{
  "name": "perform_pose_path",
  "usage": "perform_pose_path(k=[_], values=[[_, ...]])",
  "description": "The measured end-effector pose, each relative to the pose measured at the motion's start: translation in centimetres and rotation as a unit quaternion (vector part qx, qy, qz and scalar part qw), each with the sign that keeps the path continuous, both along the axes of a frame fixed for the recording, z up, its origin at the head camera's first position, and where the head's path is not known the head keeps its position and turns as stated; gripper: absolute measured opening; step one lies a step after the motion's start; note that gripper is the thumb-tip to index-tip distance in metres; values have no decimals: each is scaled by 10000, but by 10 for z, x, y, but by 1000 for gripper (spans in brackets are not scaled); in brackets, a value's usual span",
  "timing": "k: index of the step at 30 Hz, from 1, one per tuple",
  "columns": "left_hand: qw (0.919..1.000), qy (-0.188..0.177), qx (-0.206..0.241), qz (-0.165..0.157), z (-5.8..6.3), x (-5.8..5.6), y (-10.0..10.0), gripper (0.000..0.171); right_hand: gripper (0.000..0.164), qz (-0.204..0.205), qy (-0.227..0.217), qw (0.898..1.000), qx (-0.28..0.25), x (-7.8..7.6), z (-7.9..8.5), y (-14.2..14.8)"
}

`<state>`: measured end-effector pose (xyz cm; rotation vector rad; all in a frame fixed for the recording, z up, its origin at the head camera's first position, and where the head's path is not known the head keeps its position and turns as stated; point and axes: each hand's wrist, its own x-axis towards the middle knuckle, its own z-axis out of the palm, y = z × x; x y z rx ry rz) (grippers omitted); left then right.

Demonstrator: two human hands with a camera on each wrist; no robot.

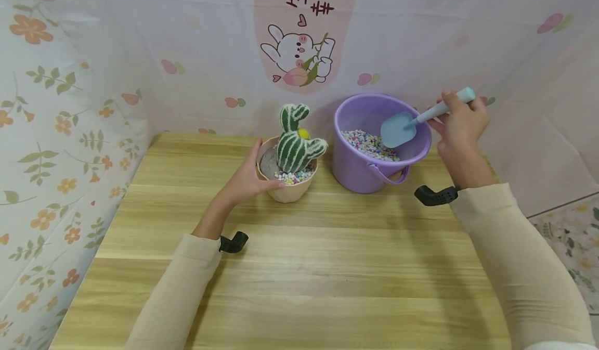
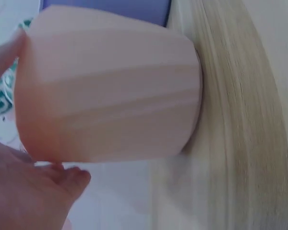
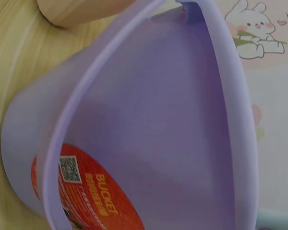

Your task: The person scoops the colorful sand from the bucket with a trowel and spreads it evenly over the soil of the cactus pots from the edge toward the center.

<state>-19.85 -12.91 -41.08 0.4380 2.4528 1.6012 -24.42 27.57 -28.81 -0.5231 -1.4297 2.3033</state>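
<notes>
My left hand (image 1: 245,180) holds the side of a cream plant pot (image 1: 287,193), thumb at the near rim and fingers round the far left. In the pot stands a green knitted cactus (image 1: 294,152) with a yellow flower; colourful pebbles (image 1: 299,176) cover part of the grey filling. The left wrist view shows the pot's faceted wall (image 2: 110,91) upright on the table. My right hand (image 1: 463,124) grips the handle of a light blue toy shovel (image 1: 400,130), its blade inside the purple bucket (image 1: 357,170) above more pebbles (image 1: 367,144). The right wrist view does not show the shovel's blade.
The bucket's handle (image 1: 393,179) hangs down in front, and a red label (image 3: 101,196) is on its side. A wooden table (image 1: 327,267) lies beneath everything. Behind it hangs a patterned cloth (image 1: 201,53) with a printed rabbit.
</notes>
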Motion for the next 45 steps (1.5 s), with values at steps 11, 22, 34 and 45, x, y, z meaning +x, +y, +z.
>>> perform_pose_path(k=[11, 22, 34, 45], values=[[9974, 36, -467, 556, 1, 10, 13, 135, 25, 127, -92, 9994, 321, -5, 4, 1], [9965, -35, -607, 573, 1, 8, 11, 133, 19, 199, -305, 9977, 563, -11, 3, 1], [9991, -46, -334, 238, 0, -4, 6, 129, 21, 326, -364, 9976, 482, -19, -8, -6], [9997, -79, -184, 144, -2, -8, 3, 128, 13, 609, -155, 9973, 382, -24, -19, -14]])
